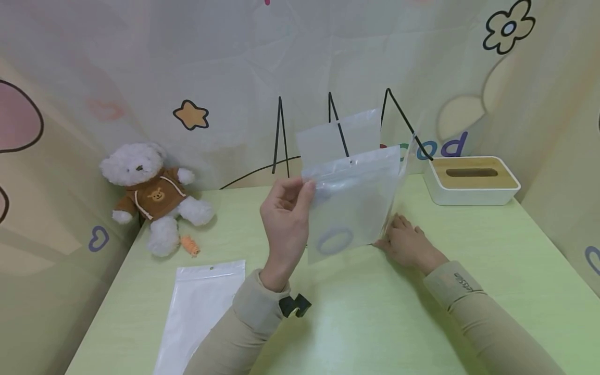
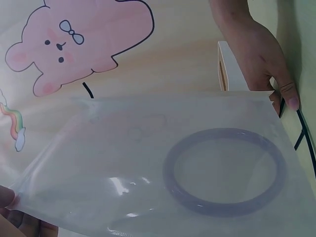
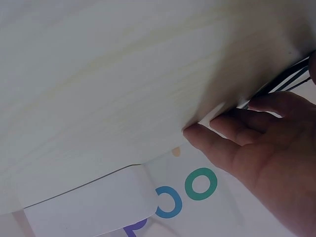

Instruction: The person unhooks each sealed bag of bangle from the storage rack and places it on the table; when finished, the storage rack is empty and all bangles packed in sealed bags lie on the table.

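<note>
At the head view's centre my left hand (image 1: pixel 287 232) pinches the left edge of a translucent zip bag (image 1: pixel 349 205) between thumb and fingers. Through the film a pale purple ring (image 2: pixel 224 173), like a bangle, is visible near one end. Behind this bag another clear sheet or bag (image 1: pixel 337 138) stands up, crossed by a black wire of the wire rack (image 1: pixel 281 130). Low on the table, my right hand (image 1: pixel 407 242) holds the rack's black wires (image 3: pixel 279 81) at the base, its other fingertips touching the tabletop. The bags hide much of the rack.
A white zip bag (image 1: pixel 206 307) lies flat at the left front. Behind it are a small orange bundle (image 1: pixel 189 245) and a white teddy bear (image 1: pixel 154 195) in a brown hoodie. A tissue box (image 1: pixel 473 190) with a wooden lid stands back right, against the printed curtain (image 1: pixel 234 62).
</note>
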Action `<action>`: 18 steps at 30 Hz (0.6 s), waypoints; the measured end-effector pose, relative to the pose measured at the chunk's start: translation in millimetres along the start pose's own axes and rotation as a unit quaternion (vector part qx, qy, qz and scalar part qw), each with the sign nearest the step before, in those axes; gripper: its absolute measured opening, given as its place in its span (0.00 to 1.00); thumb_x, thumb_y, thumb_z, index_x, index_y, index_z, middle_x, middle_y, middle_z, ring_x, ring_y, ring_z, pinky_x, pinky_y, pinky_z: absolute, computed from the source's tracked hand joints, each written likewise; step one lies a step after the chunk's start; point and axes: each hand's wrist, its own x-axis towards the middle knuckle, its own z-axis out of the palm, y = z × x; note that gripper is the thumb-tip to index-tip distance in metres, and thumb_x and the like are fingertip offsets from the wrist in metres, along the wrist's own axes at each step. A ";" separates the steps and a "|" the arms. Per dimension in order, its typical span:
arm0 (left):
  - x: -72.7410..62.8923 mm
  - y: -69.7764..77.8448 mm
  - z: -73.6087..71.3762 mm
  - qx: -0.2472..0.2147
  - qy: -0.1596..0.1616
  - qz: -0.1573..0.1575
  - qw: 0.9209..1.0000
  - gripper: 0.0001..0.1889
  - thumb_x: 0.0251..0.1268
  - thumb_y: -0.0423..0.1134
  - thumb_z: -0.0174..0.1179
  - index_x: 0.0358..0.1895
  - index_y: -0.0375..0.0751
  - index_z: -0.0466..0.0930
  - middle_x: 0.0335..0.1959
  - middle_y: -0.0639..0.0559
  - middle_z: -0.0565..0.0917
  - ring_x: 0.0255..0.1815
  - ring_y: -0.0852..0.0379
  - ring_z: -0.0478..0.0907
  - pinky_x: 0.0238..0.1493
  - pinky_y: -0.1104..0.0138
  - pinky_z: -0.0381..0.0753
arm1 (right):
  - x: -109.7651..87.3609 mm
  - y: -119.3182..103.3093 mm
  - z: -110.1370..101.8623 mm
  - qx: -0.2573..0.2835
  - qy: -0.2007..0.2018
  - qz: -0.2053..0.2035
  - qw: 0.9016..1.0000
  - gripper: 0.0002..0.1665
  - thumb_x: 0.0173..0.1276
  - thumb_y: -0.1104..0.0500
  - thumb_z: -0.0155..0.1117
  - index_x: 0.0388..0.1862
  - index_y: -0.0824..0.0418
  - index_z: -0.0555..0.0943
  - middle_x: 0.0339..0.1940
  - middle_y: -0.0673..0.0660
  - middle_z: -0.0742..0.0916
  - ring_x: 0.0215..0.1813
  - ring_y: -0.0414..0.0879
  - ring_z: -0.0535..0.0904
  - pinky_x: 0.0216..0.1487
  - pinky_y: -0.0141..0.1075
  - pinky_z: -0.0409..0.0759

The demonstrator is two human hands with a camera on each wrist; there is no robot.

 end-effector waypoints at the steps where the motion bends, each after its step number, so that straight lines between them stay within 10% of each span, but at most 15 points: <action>1: -0.2 0.6 -0.2 -0.002 0.000 0.000 1.000 0.07 0.65 0.30 0.61 0.40 0.26 0.78 0.33 0.40 0.84 0.32 0.55 0.82 0.36 0.65 0.82 | -0.2 -0.3 -0.1 -0.002 0.002 -0.002 1.000 0.42 0.75 0.44 0.52 0.72 0.74 0.58 0.74 0.75 0.56 0.74 0.73 0.46 0.63 0.72 0.50; 18: -9.0 13.4 -5.1 0.003 -0.003 0.004 1.000 0.08 0.65 0.31 0.62 0.40 0.26 0.78 0.33 0.38 0.83 0.31 0.55 0.82 0.37 0.66 0.82 | -2.7 -0.7 -0.5 -0.010 0.008 -0.009 1.000 0.34 0.76 0.57 0.44 0.71 0.78 0.56 0.74 0.77 0.52 0.73 0.74 0.46 0.63 0.72 0.50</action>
